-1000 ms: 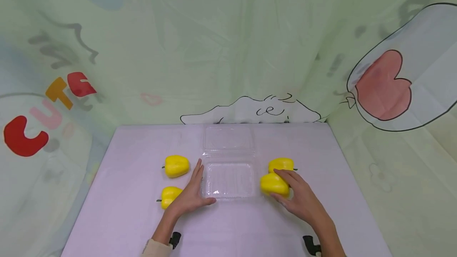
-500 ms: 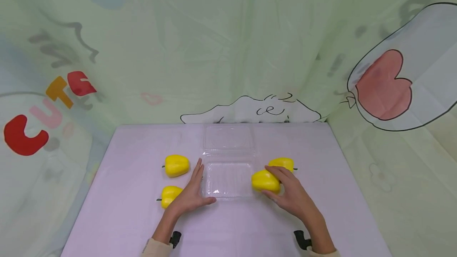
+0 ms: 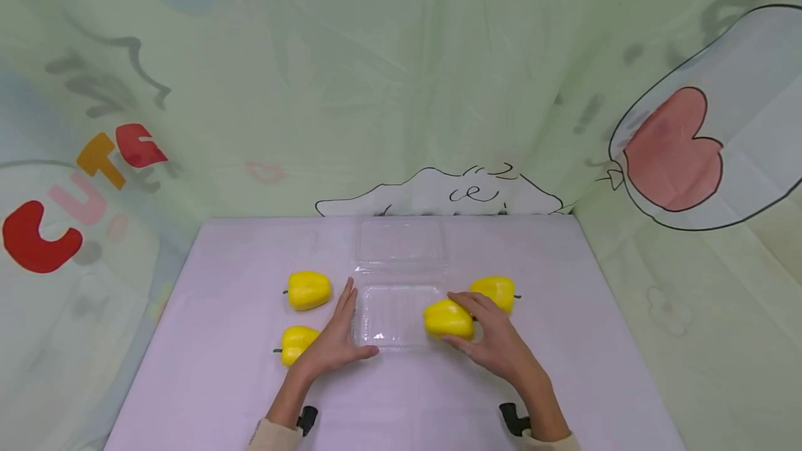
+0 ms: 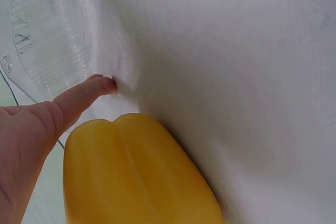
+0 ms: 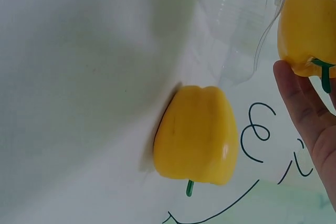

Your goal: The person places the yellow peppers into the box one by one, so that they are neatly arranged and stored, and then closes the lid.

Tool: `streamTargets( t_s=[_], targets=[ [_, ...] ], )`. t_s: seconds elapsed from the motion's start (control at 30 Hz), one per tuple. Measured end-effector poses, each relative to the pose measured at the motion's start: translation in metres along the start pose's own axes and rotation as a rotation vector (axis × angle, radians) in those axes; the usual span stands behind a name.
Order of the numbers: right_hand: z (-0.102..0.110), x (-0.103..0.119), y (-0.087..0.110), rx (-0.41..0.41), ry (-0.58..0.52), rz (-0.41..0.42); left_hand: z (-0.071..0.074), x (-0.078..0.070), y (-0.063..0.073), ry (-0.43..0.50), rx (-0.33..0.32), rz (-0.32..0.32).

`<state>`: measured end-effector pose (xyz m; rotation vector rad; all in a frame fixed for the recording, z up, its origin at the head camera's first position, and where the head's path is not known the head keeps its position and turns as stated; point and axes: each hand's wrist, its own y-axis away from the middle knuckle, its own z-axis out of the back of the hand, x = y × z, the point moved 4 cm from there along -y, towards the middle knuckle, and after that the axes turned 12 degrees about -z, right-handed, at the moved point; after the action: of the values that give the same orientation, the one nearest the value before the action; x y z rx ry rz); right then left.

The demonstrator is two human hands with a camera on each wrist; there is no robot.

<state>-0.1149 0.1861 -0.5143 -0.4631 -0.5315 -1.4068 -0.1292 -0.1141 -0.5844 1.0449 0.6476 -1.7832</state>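
A clear plastic clamshell box point(image 3: 391, 315) lies open on the table, its lid point(image 3: 401, 242) folded back toward the rear. My right hand point(image 3: 498, 343) holds a yellow bell pepper point(image 3: 448, 319) by its stem end, over the box's right side. In the right wrist view this held pepper point(image 5: 310, 24) shows its green stem, with fingers below it. My left hand point(image 3: 335, 346) has its fingers straight, thumb spread, along the box's left edge. Just behind that hand, a yellow bell pepper point(image 4: 136, 177) fills the lower part of the left wrist view.
Another yellow pepper point(image 3: 309, 290) lies left of the box, and one point(image 3: 297, 344) is partly hidden by the left hand. Right of the box, behind the right hand, rests a pepper point(image 3: 495, 292). A printed curtain point(image 3: 401, 89) borders the white table point(image 3: 238, 249) at the back and sides.
My right hand has carried its yellow bell pepper leftward, from beside the other right-hand pepper to over the box's right side. The left hand stays at the box's left edge.
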Motion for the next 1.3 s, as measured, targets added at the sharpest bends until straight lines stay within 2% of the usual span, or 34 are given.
streamTargets(
  t_s=[0.33,0.73,1.1,1.3],
  targets=[
    [-0.011,0.005,-0.004,0.010,-0.035,0.014,-0.001,0.000,0.001,-0.008,-0.011,0.000],
    [-0.023,0.004,-0.009,0.052,-0.048,-0.024,-0.002,0.002,0.002,-0.008,-0.005,-0.004],
    [-0.029,0.004,-0.013,0.066,-0.058,0.007,0.000,-0.001,0.001,-0.019,-0.020,-0.019],
    [-0.030,0.005,-0.012,0.078,-0.062,0.019,0.000,-0.003,0.000,-0.025,-0.027,-0.001]
  ],
)
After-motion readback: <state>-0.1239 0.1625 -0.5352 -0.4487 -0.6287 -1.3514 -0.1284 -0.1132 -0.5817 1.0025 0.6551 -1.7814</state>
